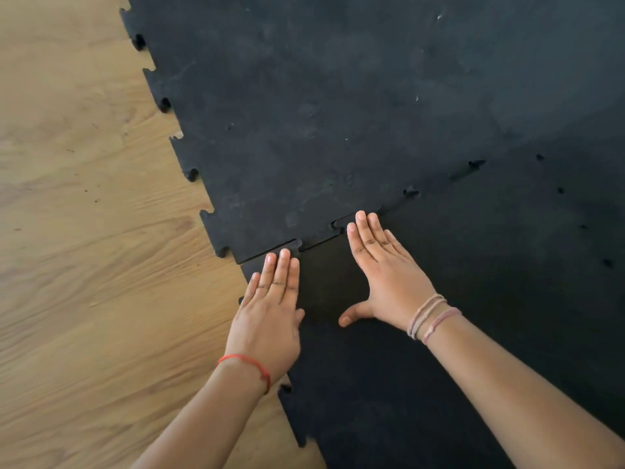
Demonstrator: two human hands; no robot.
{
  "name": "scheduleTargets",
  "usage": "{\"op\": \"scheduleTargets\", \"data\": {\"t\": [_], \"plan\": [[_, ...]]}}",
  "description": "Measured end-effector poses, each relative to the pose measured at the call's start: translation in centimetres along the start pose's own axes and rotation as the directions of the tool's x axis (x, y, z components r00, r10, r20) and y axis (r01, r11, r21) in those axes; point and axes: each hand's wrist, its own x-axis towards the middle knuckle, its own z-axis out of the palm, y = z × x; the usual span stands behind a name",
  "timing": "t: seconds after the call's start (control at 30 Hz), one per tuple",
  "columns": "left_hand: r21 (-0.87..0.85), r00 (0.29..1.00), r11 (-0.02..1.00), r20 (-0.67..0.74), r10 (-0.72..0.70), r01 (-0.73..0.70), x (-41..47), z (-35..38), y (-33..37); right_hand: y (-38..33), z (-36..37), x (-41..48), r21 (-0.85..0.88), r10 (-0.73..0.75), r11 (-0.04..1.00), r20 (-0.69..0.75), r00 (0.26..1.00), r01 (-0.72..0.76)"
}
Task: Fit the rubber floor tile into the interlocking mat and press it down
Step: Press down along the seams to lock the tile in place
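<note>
A black rubber floor tile [456, 350] with jigsaw-toothed edges lies in the near right part of the view. It butts against the black interlocking mat [338, 113] that fills the upper middle and right. The seam between them runs diagonally from lower left to upper right, with the teeth near my fingertips partly raised. My left hand [270, 309] lies flat, palm down, on the tile's left corner, fingertips at the seam. My right hand [382, 275] also rests flat on the tile, fingers together, tips touching the seam, thumb spread out.
A light wooden floor [84, 248] covers the left side. The mat's toothed left edge [165, 106] runs diagonally along it. Small dark holes [559, 190] dot the tile at the right.
</note>
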Motion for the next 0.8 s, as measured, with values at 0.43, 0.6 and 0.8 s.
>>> {"op": "scheduleTargets", "data": {"t": [0.43, 0.6, 0.8], "plan": [[-0.145, 0.967, 0.985, -0.219, -0.127, 0.097, -1.3, 3.5, 0.2, -1.0, 0.5, -0.1, 0.037, 0.036, 0.999, -0.042, 0.998, -0.034], [-0.129, 0.951, 0.987, -0.282, -0.129, 0.096, -0.5, 3.2, 0.5, -0.2, 0.9, -0.3, -0.08, 0.032, 0.996, -0.182, 0.983, -0.048], [-0.055, 0.933, 0.998, -0.355, -0.057, 0.04, 0.0, 3.6, 0.7, 0.1, 3.2, 0.1, -0.14, -0.002, 0.989, -0.336, 0.942, -0.048]]}}
